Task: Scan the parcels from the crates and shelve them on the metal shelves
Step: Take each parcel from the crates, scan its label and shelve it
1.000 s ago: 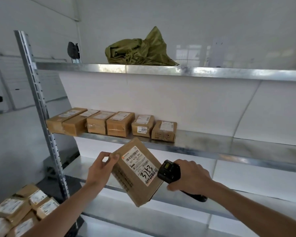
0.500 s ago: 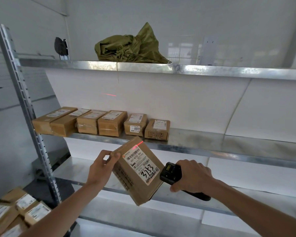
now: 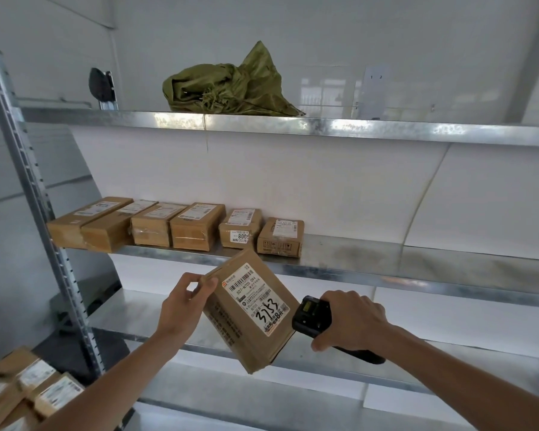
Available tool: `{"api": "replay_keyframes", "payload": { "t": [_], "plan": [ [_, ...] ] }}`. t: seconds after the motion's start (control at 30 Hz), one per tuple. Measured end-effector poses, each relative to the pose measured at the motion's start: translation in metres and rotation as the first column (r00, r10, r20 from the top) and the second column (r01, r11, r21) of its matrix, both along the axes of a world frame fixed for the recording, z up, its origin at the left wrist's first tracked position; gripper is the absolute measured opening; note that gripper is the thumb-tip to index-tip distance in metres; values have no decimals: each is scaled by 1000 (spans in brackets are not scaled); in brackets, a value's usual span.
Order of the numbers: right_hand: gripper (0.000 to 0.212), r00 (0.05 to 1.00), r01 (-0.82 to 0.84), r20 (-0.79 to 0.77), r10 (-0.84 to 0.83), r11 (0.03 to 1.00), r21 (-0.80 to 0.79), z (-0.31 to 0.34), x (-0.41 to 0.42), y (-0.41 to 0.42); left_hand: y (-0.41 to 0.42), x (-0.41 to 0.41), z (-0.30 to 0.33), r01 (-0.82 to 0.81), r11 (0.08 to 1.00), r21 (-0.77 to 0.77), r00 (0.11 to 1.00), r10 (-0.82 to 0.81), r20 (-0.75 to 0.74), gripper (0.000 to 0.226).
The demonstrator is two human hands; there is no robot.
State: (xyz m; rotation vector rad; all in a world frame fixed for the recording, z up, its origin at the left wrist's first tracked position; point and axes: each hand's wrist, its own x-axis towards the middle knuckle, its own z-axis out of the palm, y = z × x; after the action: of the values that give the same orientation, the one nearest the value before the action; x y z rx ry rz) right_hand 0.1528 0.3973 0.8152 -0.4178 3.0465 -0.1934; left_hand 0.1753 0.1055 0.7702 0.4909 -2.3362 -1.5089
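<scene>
Shelves: galvanized metal shelves (image 3: 339, 127), six cardboard boxes at middle shelf's left end.
Left hand (image 3: 185, 301): fingers pinch tilted labelled cardboard parcel (image 3: 251, 309), before the lower shelf.
Right hand (image 3: 349, 321): fingers wrapped around black scanner (image 3: 311, 315).

White walls (image 3: 293, 32) behind, grey floor (image 3: 10, 253) left.

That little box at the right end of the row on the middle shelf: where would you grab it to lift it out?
Probably by its two short side faces, reaching in from the front. The rightmost box lies flat with its label up, the bare middle shelf open to its right and a small gap to the neighbouring box on its left, so fingers seem able to slip down both sides.
</scene>
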Motion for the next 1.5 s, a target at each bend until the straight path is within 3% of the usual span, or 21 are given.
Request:
{"api": "replay_keyframes", "payload": {
  "t": [0.2, 0.33, 0.47, 0.6, 0.77, 0.93, 1.0, 1.3, 1.5],
  "plan": [
    [59, 975, 44, 221, -10, 988, -150, -3, 0, 2, 15, -8, 4, 0, 999, 38, 1000, 1, -22, 35],
    [42, 953, 57, 302, 36, 954, -294, -12, 3, 2, 33, -17, 5, 24, 997, 72, 1000, -22, -18, 36],
    [35, 957, 101, 289, 23, 908, -407, -12, 4, 8, 48, -23, 5, 75, 995, 60, 997, -75, 2, 36],
    [46, 965, 164, 258, -44, 871, -463, -16, 4, 15, 56, -31, 6, 103, 990, 92, 995, -103, 3, 40],
    [39, 969, 231, 197, -148, 827, -512, -14, 3, 28, 59, -39, 9, 237, 963, 129, 968, -246, 55, 61],
    [37, 963, 270, 168, -213, 811, -519, -8, -2, 44, 66, -45, 10, 330, 908, 258, 926, -364, 96, 26],
    [38, 962, 274, 156, -226, 811, -516, -5, -2, 46, 69, -46, 11, 335, 905, 263, 926, -368, 87, 23],
    [35, 962, 271, 110, -252, 808, -524, 2, -9, 52, 71, -52, 0, 407, 863, 298, 863, -471, 184, 35],
    [39, 959, 273, 82, -271, 810, -519, 1, -15, 52, 75, -54, -9, 478, 808, 344, 814, -554, 171, 65]
  ]
}}
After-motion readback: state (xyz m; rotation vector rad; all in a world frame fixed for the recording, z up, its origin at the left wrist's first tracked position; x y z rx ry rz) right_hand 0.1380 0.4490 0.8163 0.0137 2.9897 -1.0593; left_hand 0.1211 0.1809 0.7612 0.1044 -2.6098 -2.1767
